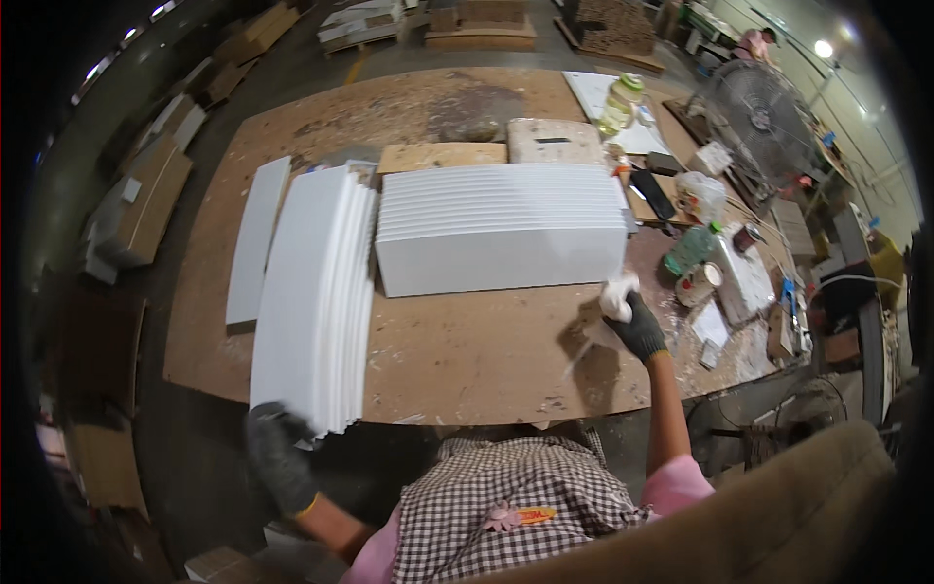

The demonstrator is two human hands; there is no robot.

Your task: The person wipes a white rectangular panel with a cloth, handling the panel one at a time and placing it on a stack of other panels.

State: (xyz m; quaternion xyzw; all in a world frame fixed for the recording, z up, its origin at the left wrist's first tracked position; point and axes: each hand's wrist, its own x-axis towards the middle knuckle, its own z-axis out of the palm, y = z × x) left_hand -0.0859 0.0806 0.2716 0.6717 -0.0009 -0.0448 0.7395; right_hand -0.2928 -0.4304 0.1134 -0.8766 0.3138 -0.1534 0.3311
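My right hand [637,331], in a dark glove with a yellow cuff, is closed around a crumpled white cloth [619,296]. It is over the table beside the right front corner of a neat row of white panels [501,261]. My left hand [279,457], gloved alike, is at the near end of a fanned stack of long white boards [304,273], where they overhang the front edge. Motion smears its fingers, so I cannot tell whether they grip a board. Another white board [256,243] lies left of that stack.
The stained wooden table [467,360] carries clutter on its right: a green bottle [691,249], a tin can [699,284], a white foam block [743,280] and a dark phone [652,194]. A large fan [759,122] stands behind it. Board stacks [146,200] line the left floor.
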